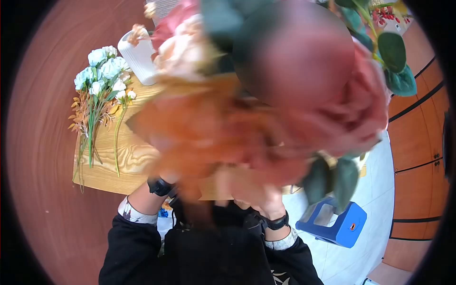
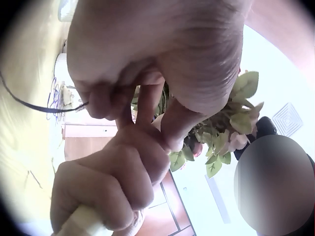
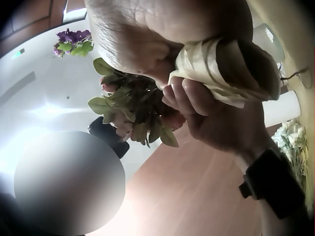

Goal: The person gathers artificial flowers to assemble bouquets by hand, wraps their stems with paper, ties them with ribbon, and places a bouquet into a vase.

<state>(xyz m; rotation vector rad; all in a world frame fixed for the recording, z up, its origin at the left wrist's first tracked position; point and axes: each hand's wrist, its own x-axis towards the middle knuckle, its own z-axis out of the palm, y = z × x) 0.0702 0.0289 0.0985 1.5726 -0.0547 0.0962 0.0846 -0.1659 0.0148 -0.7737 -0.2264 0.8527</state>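
Note:
A bouquet of artificial flowers (image 1: 327, 114), with pink roses, orange blooms and green leaves, fills the head view close to the camera, partly blurred. Its stems are bound in a pale wrap (image 3: 231, 71). My right hand (image 2: 113, 182) grips that wrap with curled fingers. Just above, at the bouquet's neck, my left hand (image 2: 162, 54) has thumb and fingers bent against it, close beside the right hand. A thin dark cord (image 2: 44, 107) runs to the left hand's curled fingers. Flowers hide much of both hands in the head view.
Pale blue and white flower stems (image 1: 102, 71) lie on the wooden table (image 1: 137, 159) at the left. Behind them is a white ribbed vase (image 1: 137, 59). A blue stool (image 1: 335, 223) stands on the floor at the right, before wooden cabinets (image 1: 418, 142).

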